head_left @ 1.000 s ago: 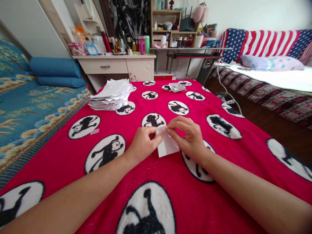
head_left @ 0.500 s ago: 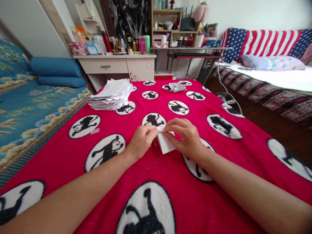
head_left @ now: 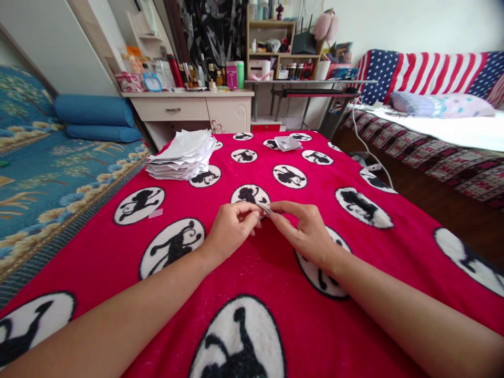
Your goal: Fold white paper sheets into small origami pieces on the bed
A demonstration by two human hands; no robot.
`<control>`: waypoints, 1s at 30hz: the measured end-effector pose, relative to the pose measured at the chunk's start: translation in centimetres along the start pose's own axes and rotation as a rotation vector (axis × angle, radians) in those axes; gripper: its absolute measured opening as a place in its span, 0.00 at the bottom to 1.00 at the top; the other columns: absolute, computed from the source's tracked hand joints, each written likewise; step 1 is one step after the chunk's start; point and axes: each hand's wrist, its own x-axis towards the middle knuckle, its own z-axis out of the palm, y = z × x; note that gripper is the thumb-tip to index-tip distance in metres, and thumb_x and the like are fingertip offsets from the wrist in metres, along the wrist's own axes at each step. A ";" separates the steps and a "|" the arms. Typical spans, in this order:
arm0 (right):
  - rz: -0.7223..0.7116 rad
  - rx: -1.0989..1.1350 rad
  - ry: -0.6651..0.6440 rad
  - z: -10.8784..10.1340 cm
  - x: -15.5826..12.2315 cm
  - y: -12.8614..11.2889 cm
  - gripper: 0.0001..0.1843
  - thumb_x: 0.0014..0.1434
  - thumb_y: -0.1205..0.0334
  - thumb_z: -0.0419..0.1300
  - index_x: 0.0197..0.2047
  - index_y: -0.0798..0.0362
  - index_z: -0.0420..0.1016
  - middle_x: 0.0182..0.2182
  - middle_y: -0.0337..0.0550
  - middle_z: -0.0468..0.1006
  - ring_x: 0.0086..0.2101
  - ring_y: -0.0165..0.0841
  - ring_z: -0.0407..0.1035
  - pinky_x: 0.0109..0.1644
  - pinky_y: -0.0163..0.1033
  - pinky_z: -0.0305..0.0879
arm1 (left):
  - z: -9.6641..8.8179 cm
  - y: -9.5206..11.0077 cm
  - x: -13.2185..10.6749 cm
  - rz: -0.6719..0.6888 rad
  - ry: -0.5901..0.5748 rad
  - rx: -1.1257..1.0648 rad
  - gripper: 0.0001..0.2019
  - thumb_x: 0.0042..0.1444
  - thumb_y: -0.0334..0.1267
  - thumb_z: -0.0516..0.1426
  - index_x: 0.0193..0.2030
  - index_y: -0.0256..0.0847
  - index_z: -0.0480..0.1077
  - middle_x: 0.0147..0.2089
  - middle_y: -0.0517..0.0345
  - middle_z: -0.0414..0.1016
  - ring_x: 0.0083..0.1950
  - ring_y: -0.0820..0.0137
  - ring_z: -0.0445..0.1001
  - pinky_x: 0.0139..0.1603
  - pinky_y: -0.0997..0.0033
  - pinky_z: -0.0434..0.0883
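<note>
Paper, edge-on, pinched by left hand and right hand together, seemingly to keep it steady! Beyond the left hand, a stack sits apart, probably for working room.

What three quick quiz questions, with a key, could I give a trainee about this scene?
1. True or false: the left hand and right hand both hold the paper.
2. Where does the stack lie? A) in a drawer; B) on the cloth; C) on the floor.
3. Fill in: seen from the camera, the folded piece lies to the ____ of the stack.

Key: 1 true; 2 B; 3 right.
</note>
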 end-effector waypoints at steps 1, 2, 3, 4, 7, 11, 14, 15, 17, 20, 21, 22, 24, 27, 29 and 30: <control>0.033 0.028 0.034 0.0 0.0 0.0 0.12 0.60 0.64 0.55 0.40 0.56 0.79 0.32 0.42 0.81 0.32 0.32 0.73 0.37 0.34 0.64 | 0.0 -0.1 0.0 0.022 0.041 0.016 0.10 0.55 0.36 0.55 0.36 0.34 0.75 0.27 0.58 0.76 0.24 0.75 0.70 0.25 0.78 0.67; 0.064 0.048 0.074 0.0 0.1 0.0 0.12 0.60 0.64 0.55 0.39 0.56 0.80 0.31 0.41 0.81 0.31 0.32 0.73 0.35 0.34 0.64 | 0.0 -0.1 0.0 0.049 0.080 0.039 0.09 0.55 0.37 0.56 0.36 0.35 0.76 0.28 0.57 0.76 0.25 0.75 0.71 0.27 0.77 0.67; 0.094 0.063 0.117 0.0 0.1 0.1 0.12 0.59 0.63 0.55 0.39 0.56 0.80 0.29 0.41 0.81 0.29 0.31 0.72 0.33 0.34 0.63 | 0.0 -0.2 0.0 0.081 0.118 0.066 0.09 0.54 0.38 0.57 0.36 0.36 0.76 0.29 0.57 0.77 0.27 0.74 0.72 0.28 0.77 0.68; 0.123 0.078 0.157 0.0 0.1 0.1 0.12 0.58 0.63 0.56 0.38 0.56 0.80 0.28 0.41 0.80 0.28 0.31 0.71 0.32 0.34 0.62 | 0.0 -0.3 0.0 0.116 0.154 0.096 0.08 0.53 0.38 0.59 0.35 0.36 0.76 0.30 0.56 0.77 0.29 0.73 0.72 0.28 0.77 0.68; 0.205 0.196 0.226 0.1 0.3 0.4 0.11 0.57 0.62 0.57 0.36 0.56 0.81 0.26 0.41 0.79 0.26 0.30 0.69 0.29 0.34 0.60 | -0.2 -0.2 0.1 0.215 0.218 0.149 0.06 0.52 0.37 0.61 0.33 0.37 0.76 0.35 0.55 0.76 0.36 0.71 0.74 0.30 0.78 0.68; 0.288 0.521 0.247 0.4 0.6 0.7 0.10 0.55 0.58 0.61 0.36 0.53 0.81 0.30 0.41 0.80 0.29 0.30 0.69 0.31 0.34 0.62 | -0.3 -0.2 0.4 0.195 0.227 0.028 0.08 0.50 0.39 0.63 0.35 0.38 0.73 0.40 0.53 0.75 0.42 0.68 0.75 0.36 0.76 0.72; 0.364 0.755 0.185 0.5 0.6 1.0 0.10 0.54 0.57 0.63 0.36 0.53 0.81 0.31 0.41 0.80 0.30 0.30 0.70 0.34 0.34 0.64 | -0.2 -0.4 0.6 0.047 0.163 -0.168 0.15 0.48 0.42 0.64 0.39 0.38 0.67 0.35 0.55 0.77 0.37 0.70 0.77 0.36 0.75 0.73; 0.395 0.799 0.150 0.5 0.6 1.1 0.10 0.53 0.56 0.64 0.36 0.53 0.80 0.31 0.41 0.80 0.30 0.30 0.70 0.33 0.34 0.64 | -0.2 -0.5 0.7 0.002 0.137 -0.219 0.16 0.47 0.42 0.65 0.39 0.39 0.66 0.33 0.57 0.77 0.34 0.71 0.77 0.34 0.75 0.73; 0.438 0.811 0.082 0.6 0.6 1.2 0.13 0.53 0.53 0.64 0.35 0.55 0.79 0.29 0.42 0.79 0.28 0.29 0.69 0.31 0.34 0.63 | -0.3 -0.6 0.7 -0.050 0.115 -0.259 0.18 0.46 0.42 0.66 0.39 0.39 0.65 0.31 0.59 0.76 0.31 0.72 0.76 0.32 0.77 0.72; 0.398 0.639 0.025 0.7 0.5 1.3 0.18 0.49 0.49 0.67 0.36 0.55 0.76 0.31 0.42 0.78 0.29 0.31 0.69 0.31 0.34 0.63 | -0.3 -0.6 0.7 -0.054 0.122 -0.198 0.18 0.44 0.40 0.67 0.38 0.38 0.66 0.28 0.62 0.74 0.27 0.75 0.74 0.28 0.80 0.70; 0.365 0.556 0.021 0.7 0.5 1.4 0.20 0.47 0.49 0.68 0.37 0.55 0.75 0.32 0.43 0.78 0.30 0.31 0.69 0.32 0.34 0.64 | -0.3 -0.6 0.7 -0.047 0.117 -0.171 0.18 0.43 0.39 0.67 0.38 0.38 0.66 0.27 0.62 0.73 0.27 0.75 0.74 0.27 0.80 0.69; 0.332 0.478 0.024 0.8 0.6 1.5 0.20 0.46 0.50 0.69 0.37 0.55 0.74 0.32 0.43 0.78 0.32 0.32 0.70 0.32 0.35 0.64 | -0.3 -0.6 0.7 -0.038 0.110 -0.150 0.17 0.43 0.39 0.67 0.38 0.38 0.66 0.27 0.63 0.73 0.26 0.76 0.73 0.27 0.81 0.68; 0.287 0.386 0.036 0.9 0.6 1.7 0.19 0.47 0.51 0.69 0.36 0.55 0.72 0.31 0.43 0.77 0.32 0.32 0.69 0.33 0.34 0.63 | -0.3 -0.5 0.6 -0.018 0.093 -0.128 0.17 0.44 0.38 0.66 0.38 0.38 0.67 0.27 0.63 0.73 0.26 0.76 0.72 0.26 0.81 0.67; 0.274 0.416 0.048 1.0 0.7 2.2 0.14 0.52 0.52 0.64 0.33 0.56 0.72 0.27 0.40 0.75 0.28 0.29 0.66 0.30 0.33 0.61 | -0.3 -0.5 0.7 -0.005 0.061 -0.131 0.16 0.45 0.38 0.65 0.39 0.38 0.67 0.27 0.62 0.73 0.26 0.77 0.72 0.27 0.81 0.67; 0.283 0.447 0.053 0.9 0.7 2.4 0.12 0.53 0.54 0.63 0.32 0.56 0.73 0.26 0.40 0.74 0.26 0.28 0.65 0.29 0.33 0.60 | -0.4 -0.5 0.8 -0.008 0.040 -0.136 0.16 0.45 0.37 0.65 0.40 0.37 0.67 0.28 0.61 0.74 0.27 0.76 0.73 0.28 0.80 0.68; 0.287 0.450 0.059 0.9 0.7 2.5 0.12 0.53 0.55 0.63 0.32 0.56 0.73 0.26 0.40 0.75 0.27 0.28 0.66 0.29 0.33 0.61 | -0.4 -0.5 0.9 -0.008 0.031 -0.136 0.16 0.46 0.36 0.65 0.40 0.37 0.68 0.28 0.61 0.74 0.28 0.76 0.73 0.28 0.80 0.68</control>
